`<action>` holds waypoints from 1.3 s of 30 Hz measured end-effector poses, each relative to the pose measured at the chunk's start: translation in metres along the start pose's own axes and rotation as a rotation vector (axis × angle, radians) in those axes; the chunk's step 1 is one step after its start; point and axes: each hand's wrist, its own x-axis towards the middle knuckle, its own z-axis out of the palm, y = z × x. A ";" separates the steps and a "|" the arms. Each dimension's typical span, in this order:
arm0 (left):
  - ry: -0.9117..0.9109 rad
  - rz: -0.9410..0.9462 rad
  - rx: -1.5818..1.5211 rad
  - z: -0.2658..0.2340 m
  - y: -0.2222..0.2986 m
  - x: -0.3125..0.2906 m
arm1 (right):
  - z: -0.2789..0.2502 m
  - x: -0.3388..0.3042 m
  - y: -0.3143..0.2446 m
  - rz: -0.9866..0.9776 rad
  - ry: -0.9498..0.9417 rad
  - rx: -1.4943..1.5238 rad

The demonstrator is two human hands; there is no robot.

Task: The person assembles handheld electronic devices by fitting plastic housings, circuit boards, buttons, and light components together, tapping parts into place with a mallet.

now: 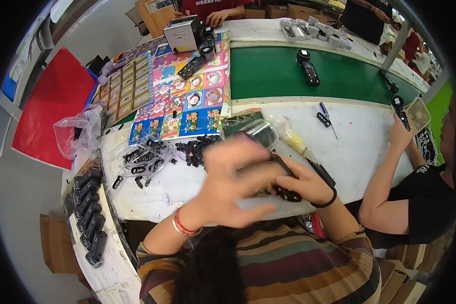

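My left hand [228,185] is raised over the near part of the table, blurred by motion. Its thumb stands apart from its stretched fingers, and I see nothing held in it. Beside it, my right hand [311,186] grips a dark, elongated handheld part [288,194], partly covered by my fingers. Just beyond the left hand is a clear plastic container [262,134]. Small black parts [195,151] lie heaped to its left, next to clear bags of black pieces [146,158].
A row of black devices [90,218] lines the left edge. Colourful printed sheets [187,96] cover the far left. A screwdriver [327,117] lies right of centre. A green belt [268,71] crosses behind, carrying a handheld device [308,68]. A co-worker [415,202] sits at right.
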 end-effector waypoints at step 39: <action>0.293 -0.871 -0.167 0.028 -0.029 -0.090 | 0.008 0.067 0.011 -0.594 -0.014 -1.610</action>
